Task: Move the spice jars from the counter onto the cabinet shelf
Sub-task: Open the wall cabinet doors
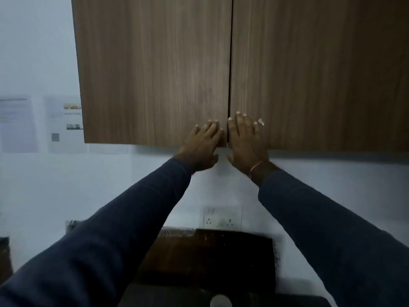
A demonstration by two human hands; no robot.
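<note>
A wooden wall cabinet fills the top of the view, with its left door (155, 69) and right door (309, 69) both shut, so the shelf inside is hidden. My left hand (202, 144) lies flat on the lower inner corner of the left door, fingers spread. My right hand (244, 140) lies flat on the lower inner corner of the right door, just across the centre gap. Both thumbs hang below the doors' bottom edge. Neither hand holds anything. No spice jar is clearly in view.
A white wall with a socket plate (222, 216) sits under the cabinet. Papers (64, 122) hang on the wall at the left. Below lies a dark wooden counter surface (205, 258), and a pale round object (220, 301) shows at the bottom edge.
</note>
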